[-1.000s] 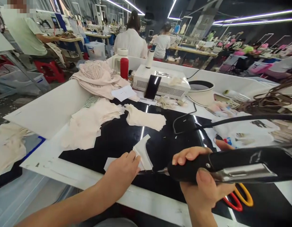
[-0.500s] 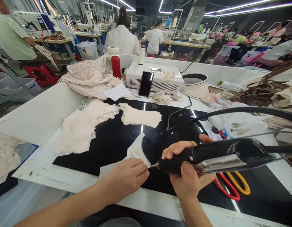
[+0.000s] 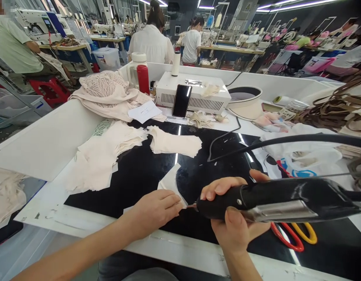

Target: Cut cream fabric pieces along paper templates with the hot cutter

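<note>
Wrapped round a black handheld tool (image 3: 274, 199) with a thin metal tip is my right hand (image 3: 235, 218). The tip points left and meets the edge of a small white piece (image 3: 170, 180). My left hand (image 3: 157, 212) grips the lower end of that piece, fingers pressed together, close to the tip. Beyond it on the black board (image 3: 133, 168) lies a stack of cream fabric pieces (image 3: 176, 142). A larger cream stack (image 3: 98, 160) rests to the left. Scissors with red and yellow handles (image 3: 291, 236) lie under the tool, their blades hidden.
A white box (image 3: 194, 93) with a phone (image 3: 182, 100) leaning on it stands at the back, beside a red bottle (image 3: 143, 79). A black cable (image 3: 303, 137) arches over the right side. Plastic bags (image 3: 309, 156) lie at right. Several people sit beyond the table.
The tool and my right hand have shifted slightly right in the view. My left hand has moved slightly left and up, still on the white piece. The view has tilted a little.
</note>
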A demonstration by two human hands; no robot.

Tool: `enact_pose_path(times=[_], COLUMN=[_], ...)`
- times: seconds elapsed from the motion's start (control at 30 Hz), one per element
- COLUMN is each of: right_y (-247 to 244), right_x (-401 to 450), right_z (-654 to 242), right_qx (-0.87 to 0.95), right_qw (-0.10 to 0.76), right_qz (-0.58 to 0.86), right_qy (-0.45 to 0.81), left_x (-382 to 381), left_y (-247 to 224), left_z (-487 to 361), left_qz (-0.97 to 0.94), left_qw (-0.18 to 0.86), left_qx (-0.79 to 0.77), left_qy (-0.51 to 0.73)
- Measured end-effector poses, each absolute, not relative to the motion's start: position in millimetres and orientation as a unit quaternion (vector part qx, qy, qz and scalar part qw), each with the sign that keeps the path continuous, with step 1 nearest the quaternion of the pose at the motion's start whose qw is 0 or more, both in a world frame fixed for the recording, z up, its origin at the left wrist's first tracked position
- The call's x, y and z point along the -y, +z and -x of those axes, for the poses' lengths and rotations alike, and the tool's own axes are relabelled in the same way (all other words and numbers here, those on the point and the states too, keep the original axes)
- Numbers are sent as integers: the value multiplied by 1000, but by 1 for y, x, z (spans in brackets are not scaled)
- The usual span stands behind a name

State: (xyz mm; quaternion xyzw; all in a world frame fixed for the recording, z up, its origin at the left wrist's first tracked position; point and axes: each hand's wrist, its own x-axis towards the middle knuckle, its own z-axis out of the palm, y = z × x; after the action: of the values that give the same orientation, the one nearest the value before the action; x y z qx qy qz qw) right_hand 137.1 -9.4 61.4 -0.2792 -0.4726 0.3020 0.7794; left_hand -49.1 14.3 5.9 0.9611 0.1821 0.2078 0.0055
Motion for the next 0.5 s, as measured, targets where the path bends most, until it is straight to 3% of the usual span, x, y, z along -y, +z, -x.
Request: enact_pose_path(times=[0.5], right_y=[61], right_x=[13], right_z=[-135], right_qx=[482], right_qw=[770], right_qz=[287], right_qy=[304], left_x=[-9], left_y=[5], left_z=[53], left_qz=[-963], left_qw=[31], left_qx=[-207], left_qy=[168])
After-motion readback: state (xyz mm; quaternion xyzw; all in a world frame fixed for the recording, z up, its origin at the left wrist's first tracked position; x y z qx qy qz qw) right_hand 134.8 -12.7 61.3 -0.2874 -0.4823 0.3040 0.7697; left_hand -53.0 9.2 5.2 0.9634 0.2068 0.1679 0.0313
